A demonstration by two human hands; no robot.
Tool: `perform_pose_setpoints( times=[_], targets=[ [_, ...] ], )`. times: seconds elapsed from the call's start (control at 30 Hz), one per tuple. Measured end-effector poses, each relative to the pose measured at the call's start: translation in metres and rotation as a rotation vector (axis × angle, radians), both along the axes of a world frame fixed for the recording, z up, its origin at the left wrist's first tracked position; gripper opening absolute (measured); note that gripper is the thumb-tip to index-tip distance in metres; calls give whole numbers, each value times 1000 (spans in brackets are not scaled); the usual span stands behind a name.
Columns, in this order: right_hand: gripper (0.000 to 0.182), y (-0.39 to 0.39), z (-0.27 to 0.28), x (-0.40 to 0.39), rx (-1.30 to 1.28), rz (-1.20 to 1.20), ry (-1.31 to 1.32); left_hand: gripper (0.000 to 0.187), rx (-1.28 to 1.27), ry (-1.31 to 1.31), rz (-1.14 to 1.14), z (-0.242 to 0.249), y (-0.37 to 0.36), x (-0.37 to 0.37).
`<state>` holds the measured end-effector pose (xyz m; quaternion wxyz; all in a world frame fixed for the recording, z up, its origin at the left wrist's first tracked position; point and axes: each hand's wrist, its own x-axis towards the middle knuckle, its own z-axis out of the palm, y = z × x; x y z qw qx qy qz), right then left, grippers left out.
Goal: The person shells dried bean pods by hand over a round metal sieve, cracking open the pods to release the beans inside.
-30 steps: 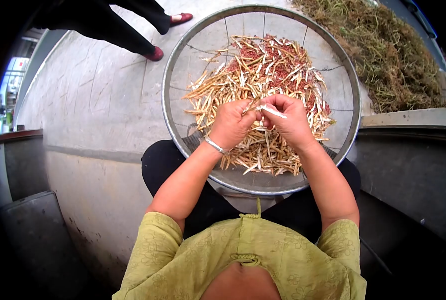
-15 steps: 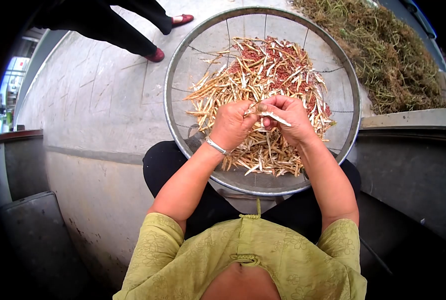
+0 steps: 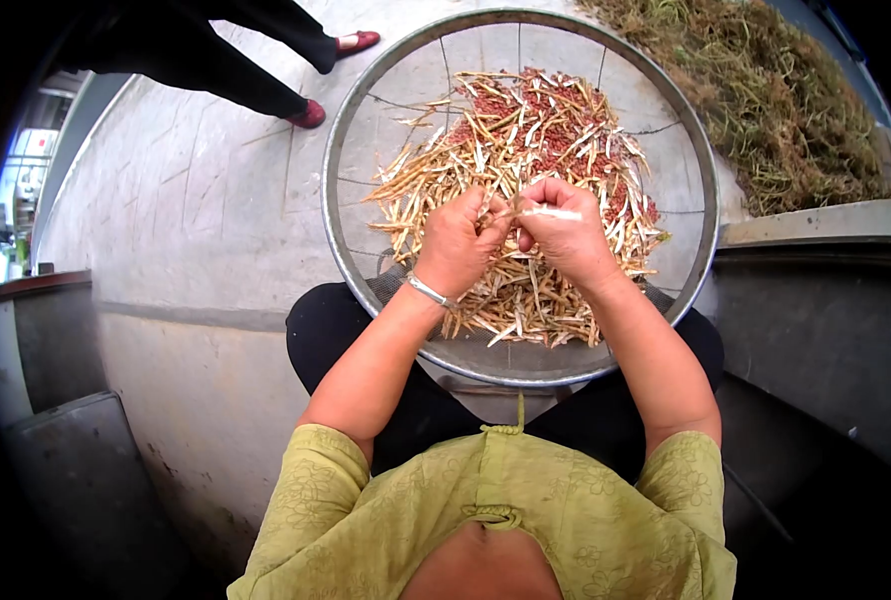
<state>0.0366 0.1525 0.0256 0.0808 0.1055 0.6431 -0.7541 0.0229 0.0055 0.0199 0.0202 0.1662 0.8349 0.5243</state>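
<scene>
A round metal-rimmed sieve (image 3: pixel 334 190) rests across my lap, holding a heap of dry tan bean pods (image 3: pixel 541 305) and red beans (image 3: pixel 566 140). Over the middle of the heap, my left hand (image 3: pixel 458 243) is closed, its thumb and fingers pinching a dry pod. Beside it, my right hand (image 3: pixel 566 235) pinches a pale split pod (image 3: pixel 556 213) that sticks out to the right across the fingers. The fingertips of both hands nearly meet, and what lies between them is small and partly hidden.
A pile of dried plants (image 3: pixel 756 110) lies behind a low ledge (image 3: pixel 826 222) at the upper right. At the upper left stands a person in dark trousers (image 3: pixel 236 65) and red shoes (image 3: pixel 309 114). A dark chair-like panel (image 3: pixel 76 450) is at the lower left.
Both hands have shifted slightly at the fingertips. The pale pod in my right hand, which slanted downward, now lies nearly level. The view has moved a little.
</scene>
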Motion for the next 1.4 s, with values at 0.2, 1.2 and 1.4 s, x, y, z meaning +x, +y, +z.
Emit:
perform_pose_setpoints(
  times=[0.2, 1.2, 1.4],
  targets=[
    [9, -6, -3, 3, 56, 6, 34, 9, -174, 228, 22, -4, -2, -5],
    [5, 12, 1, -4, 914, -47, 685, 10, 315, -173, 63, -21, -9, -11],
    [4, 2, -10, -1, 424, 33, 314, 7, 482, -387, -32, -24, -4, -10]
  ],
)
